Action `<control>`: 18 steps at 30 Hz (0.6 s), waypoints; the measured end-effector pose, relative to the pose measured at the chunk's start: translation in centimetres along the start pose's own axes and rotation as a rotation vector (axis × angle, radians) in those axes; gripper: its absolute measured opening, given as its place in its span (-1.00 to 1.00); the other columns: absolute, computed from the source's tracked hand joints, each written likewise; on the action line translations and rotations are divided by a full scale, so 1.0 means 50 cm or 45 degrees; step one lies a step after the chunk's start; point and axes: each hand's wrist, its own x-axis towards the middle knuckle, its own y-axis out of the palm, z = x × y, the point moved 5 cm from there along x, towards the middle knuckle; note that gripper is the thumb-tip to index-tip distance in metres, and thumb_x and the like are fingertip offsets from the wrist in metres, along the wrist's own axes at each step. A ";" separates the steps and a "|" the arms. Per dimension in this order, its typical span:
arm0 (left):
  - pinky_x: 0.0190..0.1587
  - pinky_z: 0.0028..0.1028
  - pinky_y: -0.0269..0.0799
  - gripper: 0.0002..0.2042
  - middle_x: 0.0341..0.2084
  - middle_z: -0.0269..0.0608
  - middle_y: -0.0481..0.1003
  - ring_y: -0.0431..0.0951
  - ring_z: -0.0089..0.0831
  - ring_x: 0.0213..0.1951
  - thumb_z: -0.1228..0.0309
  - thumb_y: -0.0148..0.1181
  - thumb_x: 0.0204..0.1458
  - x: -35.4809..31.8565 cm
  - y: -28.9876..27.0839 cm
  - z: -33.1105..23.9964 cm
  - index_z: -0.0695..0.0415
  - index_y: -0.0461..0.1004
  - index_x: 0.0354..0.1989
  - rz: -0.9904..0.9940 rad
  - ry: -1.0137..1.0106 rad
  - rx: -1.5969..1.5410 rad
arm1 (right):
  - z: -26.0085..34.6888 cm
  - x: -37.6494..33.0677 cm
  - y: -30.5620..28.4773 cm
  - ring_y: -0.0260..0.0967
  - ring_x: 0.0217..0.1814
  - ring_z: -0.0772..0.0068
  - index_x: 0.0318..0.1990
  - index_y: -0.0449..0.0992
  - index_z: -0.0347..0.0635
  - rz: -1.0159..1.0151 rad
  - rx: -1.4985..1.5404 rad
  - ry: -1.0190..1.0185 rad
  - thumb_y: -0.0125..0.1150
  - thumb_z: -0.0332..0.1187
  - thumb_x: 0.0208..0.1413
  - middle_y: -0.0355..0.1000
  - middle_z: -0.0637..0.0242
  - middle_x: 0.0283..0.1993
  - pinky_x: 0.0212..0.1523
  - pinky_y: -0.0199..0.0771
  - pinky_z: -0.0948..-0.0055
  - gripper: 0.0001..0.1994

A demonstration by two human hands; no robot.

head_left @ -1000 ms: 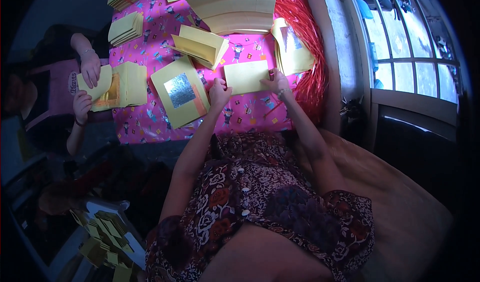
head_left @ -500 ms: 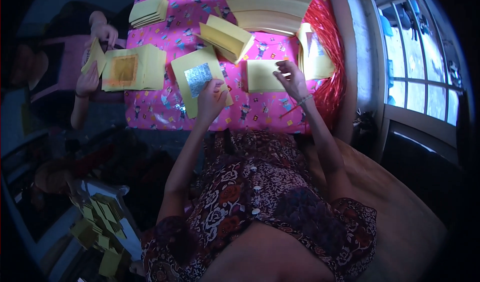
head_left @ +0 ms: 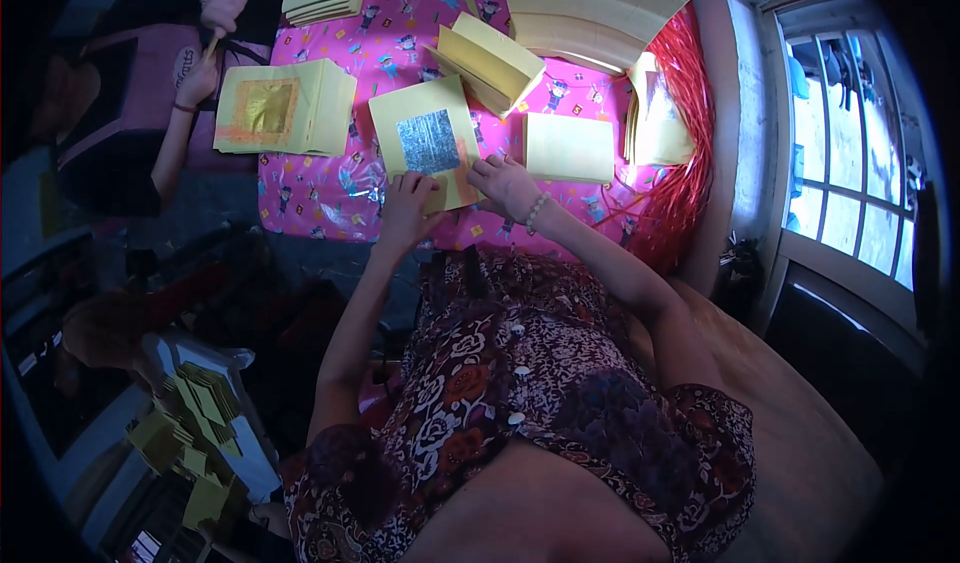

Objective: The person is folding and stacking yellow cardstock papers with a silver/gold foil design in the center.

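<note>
A yellow paper sheet (head_left: 400, 98) with a silver foil square (head_left: 428, 143) lies slightly turned on the pink table in front of me. My left hand (head_left: 408, 211) is closed on its lower left edge, fingers on top and thumb nearer me. At the lower right corner, my right hand (head_left: 508, 189) has its bent fingers closed on the sheet's edge. Just right of it lies a plain stack of yellow paper (head_left: 570, 148). Behind the sheet, a folded bundle of yellow paper (head_left: 490, 63) stands partly open.
Pink patterned sheeting (head_left: 320, 198) covers the table. A gold-foil paper stack (head_left: 240, 113) is at left, beside another person's hands (head_left: 222, 8) holding a folded paper. Large paper stacks (head_left: 610, 13) rise at the back. Red plastic strands (head_left: 695, 143) hang along the right edge.
My right hand has left the plain stack and come over to the foil sheet's lower right corner. My left hand has slid down to its lower edge. The other person's hands have moved farther back.
</note>
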 end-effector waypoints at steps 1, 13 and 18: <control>-0.07 -0.22 0.32 -0.50 -0.23 -0.19 0.32 0.34 -0.16 -0.13 0.30 0.46 -0.36 0.002 0.002 0.004 0.06 0.40 -0.17 0.002 -0.001 -0.001 | -0.006 0.000 0.005 0.30 0.02 0.26 -0.12 0.39 -0.04 -0.005 0.015 -0.010 0.39 -0.13 -0.23 0.29 0.36 -0.11 0.01 0.41 0.12 -0.52; -0.05 -0.23 0.30 -0.54 -0.21 -0.19 0.33 0.34 -0.16 -0.12 0.35 0.43 -0.33 0.002 0.008 0.001 0.09 0.39 -0.18 0.051 -0.014 -0.017 | -0.010 -0.002 0.005 0.34 -0.02 0.30 -0.19 0.41 -0.03 -0.081 0.002 -0.094 0.30 -0.15 -0.19 0.32 0.36 -0.14 -0.08 0.44 0.23 -0.63; -0.03 -0.25 0.32 -0.58 -0.20 -0.19 0.35 0.34 -0.16 -0.09 0.35 0.41 -0.29 0.002 0.003 0.007 0.10 0.42 -0.20 0.040 -0.004 -0.087 | -0.031 0.007 -0.005 0.42 -0.16 0.24 -0.37 0.43 -0.06 -0.146 0.196 -0.132 0.24 -0.22 -0.14 0.36 0.31 -0.28 -0.20 0.49 0.24 -0.80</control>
